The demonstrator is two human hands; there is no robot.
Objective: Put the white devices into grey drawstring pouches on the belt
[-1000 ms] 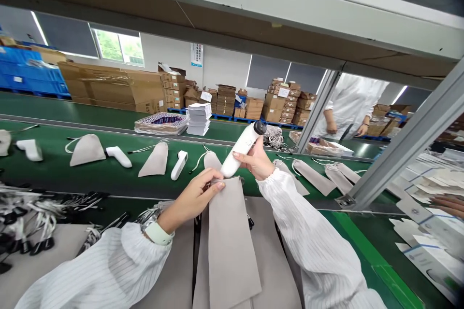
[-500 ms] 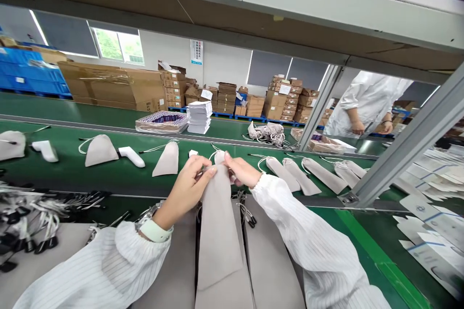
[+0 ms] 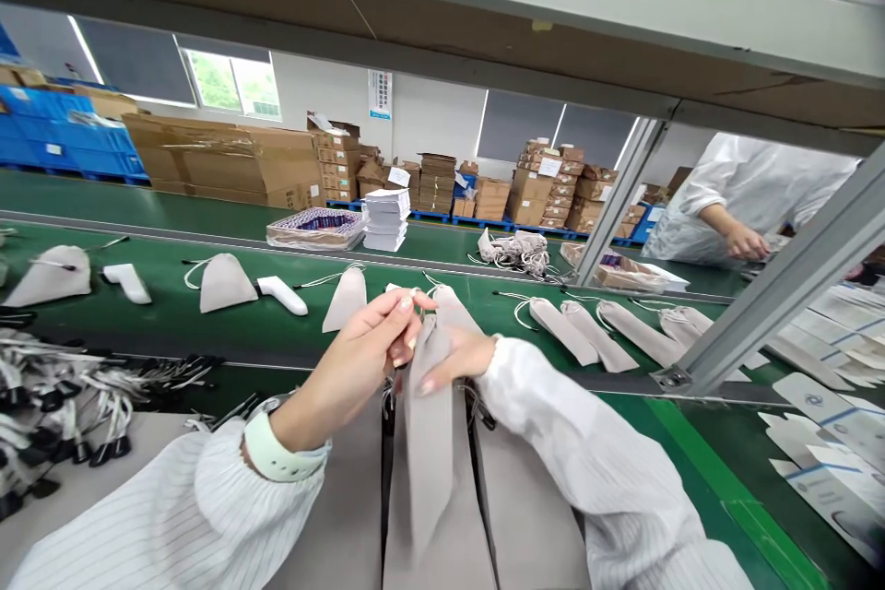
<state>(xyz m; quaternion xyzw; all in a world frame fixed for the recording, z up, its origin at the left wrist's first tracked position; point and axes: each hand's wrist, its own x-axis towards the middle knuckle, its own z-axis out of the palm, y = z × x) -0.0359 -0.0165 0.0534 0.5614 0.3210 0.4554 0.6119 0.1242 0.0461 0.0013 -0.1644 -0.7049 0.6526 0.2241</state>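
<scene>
A long grey fabric drawstring pouch [image 3: 432,442] hangs in front of me over a stack of similar grey pouches [image 3: 525,489]. My right hand [image 3: 462,358] is closed around it just below its mouth, thumb on the near face. Fingers pinched together, my left hand [image 3: 387,332] grips the pouch's gathered top; the cord there is mostly hidden. Just beyond my hands, another grey pouch [image 3: 453,306] lies on the green conveyor belt [image 3: 172,327]. To the left on the belt are angled white devices [image 3: 282,295] between short grey pouches [image 3: 227,282].
Bundled cords with black ends [image 3: 62,396] lie at left. Several slim pouches [image 3: 581,332] rest on the belt at right, before a slanted metal post [image 3: 725,332]. Flat white cartons [image 3: 830,452] are far right. A shelf [image 3: 442,9] spans overhead. A co-worker's hand [image 3: 747,242] shows beyond.
The pouch has been raised off the stack and now hangs narrower, gripped by both hands. Pouches and white devices on the belt appear farther right. The co-worker has shifted right.
</scene>
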